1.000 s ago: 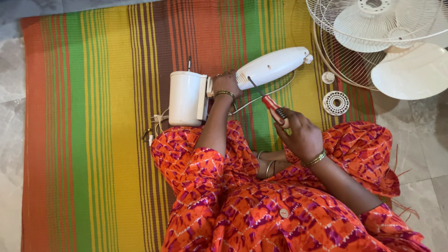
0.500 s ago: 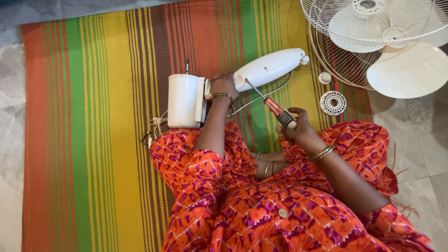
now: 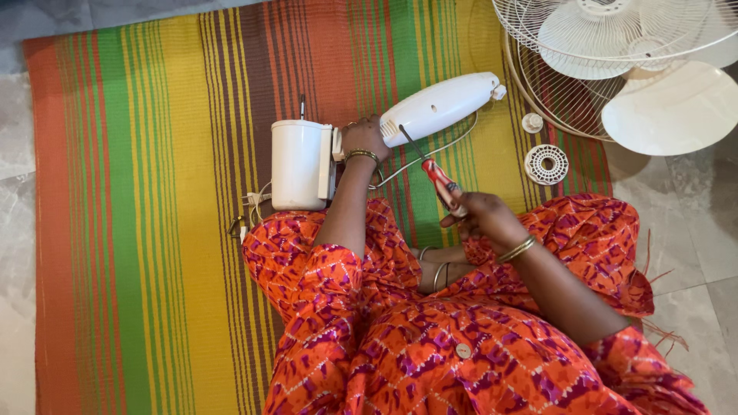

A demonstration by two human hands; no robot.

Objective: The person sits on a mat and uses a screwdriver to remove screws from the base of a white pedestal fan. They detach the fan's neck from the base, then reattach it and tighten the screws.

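1. Nearest the camera, the person's lap in orange and purple patterned cloth (image 3: pixel 400 338) fills the lower middle of the view, with a bare foot tucked between the knees.
2. The right hand (image 3: pixel 484 217) is closed around the red handle of a screwdriver with a thin metal shaft (image 3: pixel 430 170); the shaft slants up and left, and its tip touches the near edge of the long white plastic fan neck housing (image 3: pixel 442 105).
3. The left hand (image 3: pixel 363 140) lies curled on the joint where that housing meets the white cylindrical fan motor casing (image 3: pixel 300 164), holding it down on the mat; both parts lie just beyond the knees.
4. A thin white cable (image 3: pixel 430 154) loops from under the housing toward the hands.
5. All of this sits on a striped woven mat in orange, green, yellow and brown (image 3: pixel 154 192), whose wide left part is open.
6. To the right, near the mat's edge, lie a round white slotted plastic disc (image 3: pixel 546 164) and a small white plastic cap (image 3: pixel 532 122), apart from each other.
7. Farthest, at the top right, white wire fan guards (image 3: pixel 561 92) and a white fan blade (image 3: pixel 669 107) overlap, reaching past the mat onto the pale stone floor (image 3: pixel 692 230).
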